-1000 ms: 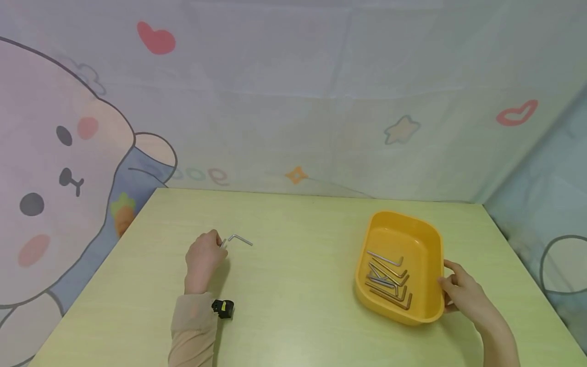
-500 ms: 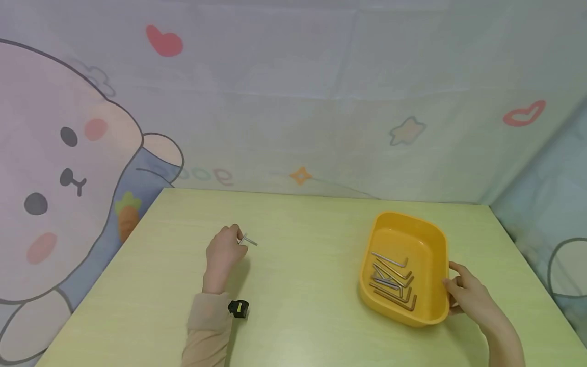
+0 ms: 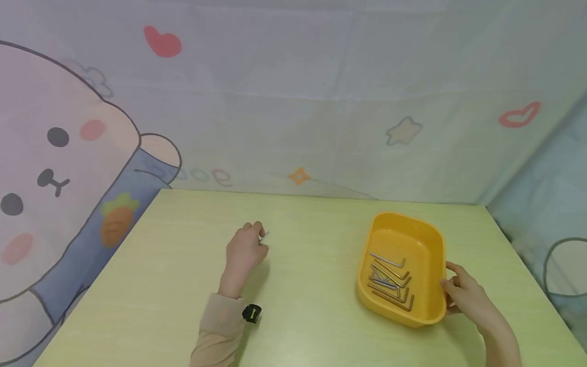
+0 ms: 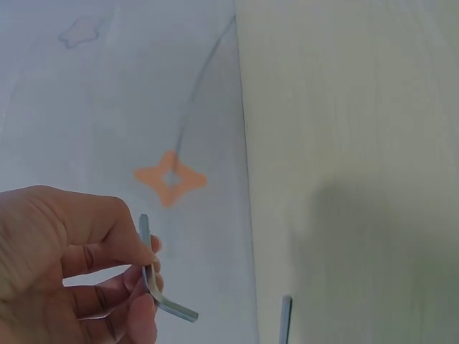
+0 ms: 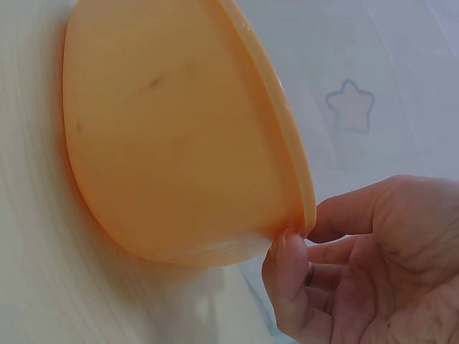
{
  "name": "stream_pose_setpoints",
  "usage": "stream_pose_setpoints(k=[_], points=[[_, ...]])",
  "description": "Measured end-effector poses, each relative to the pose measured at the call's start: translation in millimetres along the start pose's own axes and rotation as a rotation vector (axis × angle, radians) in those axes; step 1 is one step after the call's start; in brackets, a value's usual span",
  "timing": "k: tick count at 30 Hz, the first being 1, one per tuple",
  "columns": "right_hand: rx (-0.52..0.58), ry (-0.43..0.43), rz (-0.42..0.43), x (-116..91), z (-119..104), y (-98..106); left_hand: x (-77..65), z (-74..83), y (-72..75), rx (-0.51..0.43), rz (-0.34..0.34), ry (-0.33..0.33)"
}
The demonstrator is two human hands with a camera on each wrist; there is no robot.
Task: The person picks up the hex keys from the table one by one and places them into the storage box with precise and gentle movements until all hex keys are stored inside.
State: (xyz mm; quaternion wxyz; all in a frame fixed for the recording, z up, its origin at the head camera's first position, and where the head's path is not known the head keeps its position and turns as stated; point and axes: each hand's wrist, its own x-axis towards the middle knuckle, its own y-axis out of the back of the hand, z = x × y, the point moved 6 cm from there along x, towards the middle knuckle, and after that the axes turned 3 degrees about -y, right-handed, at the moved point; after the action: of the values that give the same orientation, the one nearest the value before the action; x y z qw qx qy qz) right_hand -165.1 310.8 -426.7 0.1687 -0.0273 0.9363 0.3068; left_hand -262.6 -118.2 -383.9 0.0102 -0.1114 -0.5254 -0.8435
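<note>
My left hand [image 3: 245, 250] pinches a silver hex key [image 4: 177, 309] between thumb and fingers, raised above the table at left of centre. A second hex key [image 4: 285, 320] shows at the bottom edge of the left wrist view, lying on the table; in the head view it is hidden behind the hand. At the right, my right hand [image 3: 469, 291] grips the rim of a yellow plastic basin [image 3: 426, 285], thumb and fingers on either side of it. Several L-shaped hex keys [image 3: 387, 260], silver and brownish, lie in the basin's left part.
The pale wooden table [image 3: 307, 285] runs back to a cloth backdrop [image 3: 275, 102] printed with cartoon figures. A small black device [image 3: 251, 313] is strapped at the left sleeve cuff.
My left hand has moved right with the hex key in it, now covering the one on the table. My right hand keeps its grip on the basin. The head view has shifted slightly.
</note>
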Motion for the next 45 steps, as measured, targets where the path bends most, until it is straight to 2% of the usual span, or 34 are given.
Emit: stream_pose_setpoints(k=[5,10,14,20,29,36,40,45], points=[[0.014,0.0,-0.003,-0.5,-1.0,-3.5,-4.3,21.0,-1.6,-0.009,0.038,-0.089],[0.024,-0.003,-0.003,-1.7,-1.3,-6.3,-10.9,49.5,-9.0,-0.034,0.034,-0.192],[0.026,0.001,0.002,-3.1,-2.7,-6.6,-16.0,75.4,-19.1,-0.055,0.031,-0.3],[0.022,-0.004,0.009,-4.8,-2.6,-5.8,-24.0,111.1,-37.7,-0.022,0.044,-0.473],[0.026,0.024,0.031,-6.9,-5.8,-10.3,-27.9,154.4,-56.6,0.05,-0.038,-0.606],[0.006,0.043,0.04,-6.8,-11.4,-12.3,-30.5,182.6,-63.6,0.109,-0.003,-0.771],[-0.002,0.044,0.05,-7.7,-12.0,-12.6,-29.8,196.6,-66.6,0.124,0.003,-0.834],[0.002,0.038,0.054,-8.2,-11.8,-13.9,-28.0,208.6,-75.3,0.153,-0.083,-0.862]])
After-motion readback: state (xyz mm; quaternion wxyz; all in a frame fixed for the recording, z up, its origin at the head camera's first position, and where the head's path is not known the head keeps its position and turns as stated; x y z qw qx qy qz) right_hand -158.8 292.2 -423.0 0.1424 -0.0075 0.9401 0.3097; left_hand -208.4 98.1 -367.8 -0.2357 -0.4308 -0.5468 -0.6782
